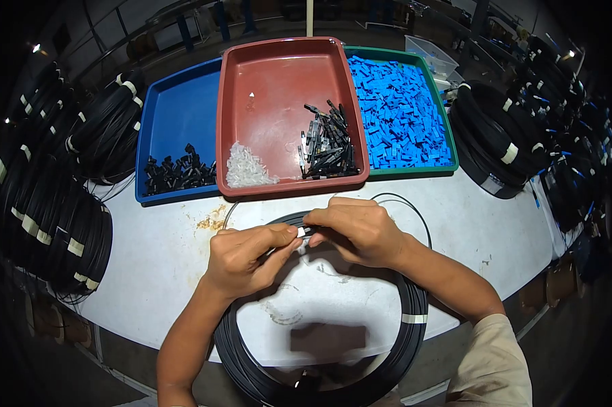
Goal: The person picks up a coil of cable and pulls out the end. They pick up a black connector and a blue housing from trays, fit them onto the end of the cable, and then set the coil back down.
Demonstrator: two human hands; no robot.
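Note:
My left hand [251, 261] is closed in a pinch, thumb and forefinger on a small white piece [301, 232]. Close beside it, my right hand [357, 230] pinches at something dark, mostly hidden by the fingers. Both hands are over the far side of a coil of black cable [234, 342], which lies at the table's near edge and is bound with a white tape band [414, 319]. A loose loop of the cable [424, 220] arcs out behind my right hand.
Beyond my hands stand a blue tray [177, 102] with small black parts, a red tray [285, 74] with clear pieces and black connectors, and a green tray [448, 149] full of blue pieces. Taped black cable coils [55, 237] flank the white table [156, 271] on both sides.

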